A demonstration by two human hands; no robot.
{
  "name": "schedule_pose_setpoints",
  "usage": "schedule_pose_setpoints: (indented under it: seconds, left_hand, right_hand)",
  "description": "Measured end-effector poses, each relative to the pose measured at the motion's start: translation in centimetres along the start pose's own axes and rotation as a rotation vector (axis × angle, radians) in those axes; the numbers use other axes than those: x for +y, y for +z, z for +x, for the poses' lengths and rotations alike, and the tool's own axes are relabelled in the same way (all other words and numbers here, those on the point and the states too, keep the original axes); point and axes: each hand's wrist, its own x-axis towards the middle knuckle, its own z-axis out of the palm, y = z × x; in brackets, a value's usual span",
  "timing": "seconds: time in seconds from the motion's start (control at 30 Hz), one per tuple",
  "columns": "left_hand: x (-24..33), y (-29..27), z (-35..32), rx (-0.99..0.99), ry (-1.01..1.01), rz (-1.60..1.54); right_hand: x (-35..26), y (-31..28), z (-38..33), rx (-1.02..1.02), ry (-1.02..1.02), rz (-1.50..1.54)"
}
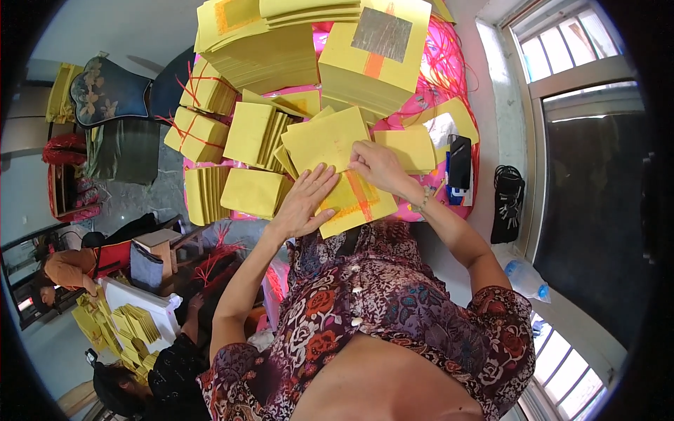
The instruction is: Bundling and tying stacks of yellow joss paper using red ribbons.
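Hands work one yellow stack (354,203) at the near table edge: left hand (305,200) flat, fingers spread, pressing it; right hand (379,167) pinching the top sheet (324,140) just beyond. Advisable: keep the stack pinned, lift one sheet only, corners square.

Topmost yellow paper stacks (281,14) cut off by the upper edge.

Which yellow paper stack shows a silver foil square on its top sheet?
The tall stack at the top, right of centre: its top sheet carries a silver foil square above an orange patch. The stacks near the hands show plain yellow.
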Motion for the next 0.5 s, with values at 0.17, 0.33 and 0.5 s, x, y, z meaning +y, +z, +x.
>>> schedule_pose_setpoints:
  seconds: [0.17, 0.33, 0.5]
  left_hand:
    - [0.3, -0.2, 0.4, 0.008, -0.017, -0.011]
    - [0.3, -0.3, 0.3, 0.029, -0.03, 0.008]
    - [1.0, -1.3, 0.8, 0.149, -0.058, 0.031]
  right_hand:
    - [0.0, 0.5, 0.2, -0.026, 0.078, -0.052]
    - [0.2, 0.8, 0.3, 0.033, -0.02, -0.119]
    - [-1.3, -0.7, 0.2, -0.019, -0.134, -0.14]
